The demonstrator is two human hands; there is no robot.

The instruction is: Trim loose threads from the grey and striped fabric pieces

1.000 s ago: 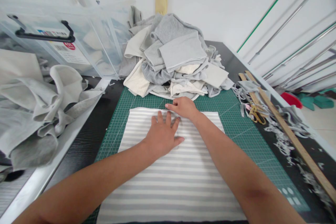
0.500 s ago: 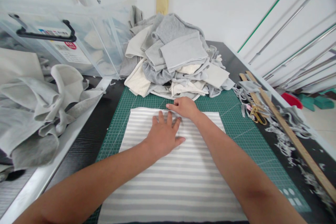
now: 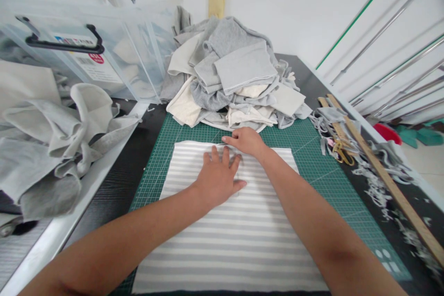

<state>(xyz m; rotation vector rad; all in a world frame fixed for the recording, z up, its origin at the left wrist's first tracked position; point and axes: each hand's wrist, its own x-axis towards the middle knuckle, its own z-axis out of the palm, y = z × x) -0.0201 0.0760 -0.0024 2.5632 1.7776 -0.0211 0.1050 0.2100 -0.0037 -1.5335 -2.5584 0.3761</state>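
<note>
A grey-and-white striped fabric piece (image 3: pixel 229 240) lies flat on a green cutting mat (image 3: pixel 322 194). My left hand (image 3: pixel 218 175) rests on it with spread fingers, palm down, near its far edge. Just beyond those fingertips, my right hand (image 3: pixel 247 141) is closed at the far edge of the fabric, thumb pointing left and fingers curled under. The edge is slightly raised by the thumb; the curled fingertips are hidden.
Behind the mat rises a heap of grey and cream cloth pieces (image 3: pixel 243 64). A clear plastic bin (image 3: pixel 138 55) and more grey cloth (image 3: pixel 58 134) are at left. Gold-handled scissors (image 3: pixel 342 152), a wooden ruler (image 3: pixel 385 166) and fabric scraps (image 3: pixel 374 194) lie at right.
Both hands keep the same pose on the striped fabric. The whole view has shifted slightly, so everything appears a little further right.
</note>
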